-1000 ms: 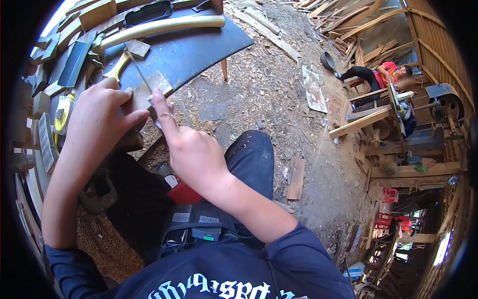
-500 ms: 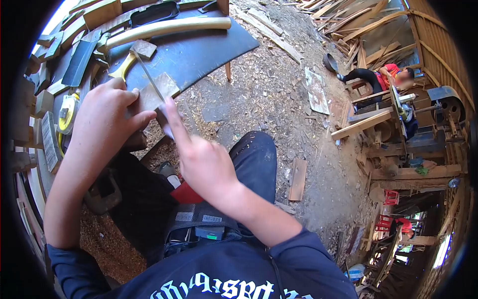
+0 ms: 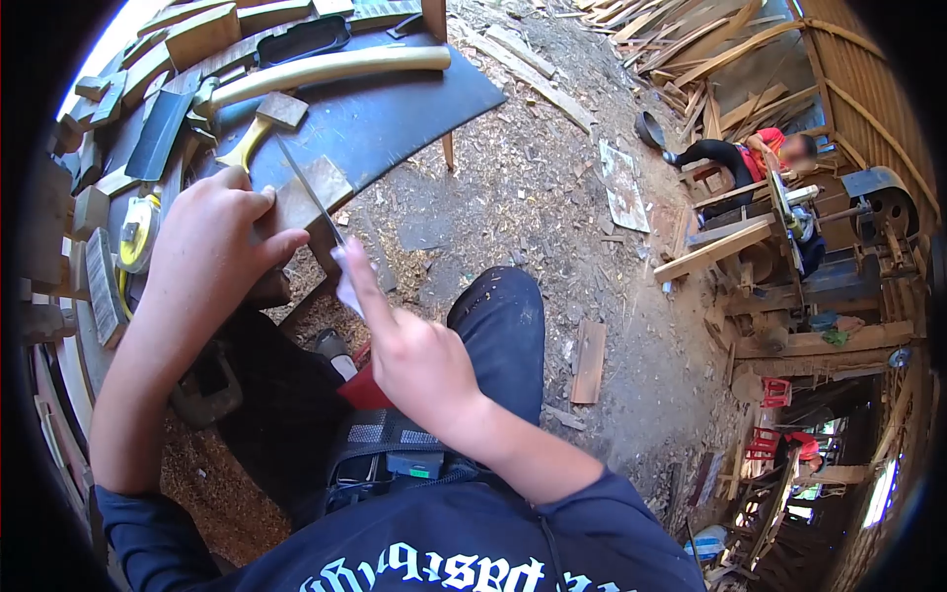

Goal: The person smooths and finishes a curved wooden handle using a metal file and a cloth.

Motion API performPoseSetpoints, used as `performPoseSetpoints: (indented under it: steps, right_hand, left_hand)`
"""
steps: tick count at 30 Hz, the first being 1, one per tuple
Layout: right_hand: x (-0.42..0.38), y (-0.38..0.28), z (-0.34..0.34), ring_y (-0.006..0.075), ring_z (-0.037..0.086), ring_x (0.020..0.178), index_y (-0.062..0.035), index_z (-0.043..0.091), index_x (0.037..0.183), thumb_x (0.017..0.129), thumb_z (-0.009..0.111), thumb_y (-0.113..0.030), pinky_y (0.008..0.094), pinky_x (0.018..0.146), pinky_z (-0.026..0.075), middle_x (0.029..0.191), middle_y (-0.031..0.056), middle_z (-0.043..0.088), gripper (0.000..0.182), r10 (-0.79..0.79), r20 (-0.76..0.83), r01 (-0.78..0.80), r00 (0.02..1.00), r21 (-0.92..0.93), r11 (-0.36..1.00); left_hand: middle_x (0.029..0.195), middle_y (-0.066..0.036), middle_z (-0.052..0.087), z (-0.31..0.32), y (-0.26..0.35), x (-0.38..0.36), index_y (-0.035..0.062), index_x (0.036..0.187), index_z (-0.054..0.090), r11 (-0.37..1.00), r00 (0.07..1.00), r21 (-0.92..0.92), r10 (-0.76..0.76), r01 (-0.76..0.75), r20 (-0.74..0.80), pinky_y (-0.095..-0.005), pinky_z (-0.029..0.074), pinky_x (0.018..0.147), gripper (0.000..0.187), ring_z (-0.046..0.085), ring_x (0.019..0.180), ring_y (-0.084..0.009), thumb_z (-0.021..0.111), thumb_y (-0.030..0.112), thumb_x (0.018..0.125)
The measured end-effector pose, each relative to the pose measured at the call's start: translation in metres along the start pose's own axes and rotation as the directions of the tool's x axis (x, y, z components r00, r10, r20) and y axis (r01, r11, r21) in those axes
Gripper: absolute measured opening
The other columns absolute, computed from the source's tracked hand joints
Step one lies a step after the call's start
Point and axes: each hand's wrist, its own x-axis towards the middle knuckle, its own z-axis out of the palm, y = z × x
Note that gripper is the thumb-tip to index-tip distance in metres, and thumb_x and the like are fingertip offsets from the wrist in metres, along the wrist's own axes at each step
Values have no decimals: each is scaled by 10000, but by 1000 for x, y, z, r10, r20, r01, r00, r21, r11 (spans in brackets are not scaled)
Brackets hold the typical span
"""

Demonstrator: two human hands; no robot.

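My left hand [image 3: 212,222] presses a flat wooden block [image 3: 314,195] at the corner of the dark tabletop [image 3: 395,109], its thumb and fingers closed on the block's near end. In my right hand [image 3: 419,360] is a thin metal file [image 3: 309,185] with a pale wrapped handle, my index finger stretched along it. The file slants across the block's surface. Beyond the block lies a yellow-handled brush [image 3: 247,141] with a small wooden piece [image 3: 282,110] at its end.
A long-handled hammer [image 3: 330,74], a black tray [image 3: 304,41] and a yellow tape measure [image 3: 138,234] lie around the tabletop. A clamp [image 3: 209,390] is below my left forearm. Another person [image 3: 760,153] sits at a machine on the right.
My right hand has moved down and slightly right, drawing the file back toward my body. My left hand stays on the block.
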Motion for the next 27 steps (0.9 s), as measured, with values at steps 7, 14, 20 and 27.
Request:
performPoseSetpoints:
  steps: [7, 14, 20, 27]
  right_hand:
    - [43, 7, 1, 371, 698, 583, -115, 189, 1688, 876, 553, 14, 498, 544, 571, 686, 178, 676, 899, -87, 26, 89, 996, -91, 992]
    - [-7, 5, -15, 387, 701, 602, -135, 188, 1691, 855, 558, 27, 515, 568, 568, 683, 189, 668, 928, -25, 59, 23, 998, 38, 999]
    - [41, 3, -2, 397, 700, 600, -132, 190, 1690, 850, 561, 35, 527, 576, 570, 692, 202, 674, 933, -28, 67, 31, 997, -48, 998]
    - [-6, -3, -13, 400, 706, 617, -115, 183, 1688, 857, 570, 18, 526, 592, 578, 697, 199, 676, 927, 62, 133, -62, 989, -1, 998]
  left_hand:
    - [897, -169, 664, 2, -5, 1, -1, 999, 797, 1000, 999, 7, 17, -17, 39, -464, 548, 784, 433, 698, 849, -360, 891, 340, 748]
    - [870, -182, 667, -1, 1, -1, -14, 857, 780, 999, 1000, 32, 15, -15, 9, -464, 558, 821, 392, 698, 874, -358, 857, 364, 787]
    - [888, -184, 665, 2, 0, -1, -10, 910, 786, 1000, 1000, -4, 6, -6, 15, -462, 555, 813, 395, 697, 876, -365, 865, 354, 779]
    - [870, -182, 661, -1, 1, -1, 1, 849, 792, 1000, 1000, -1, -1, 1, 4, -462, 558, 813, 389, 699, 877, -359, 866, 377, 777]
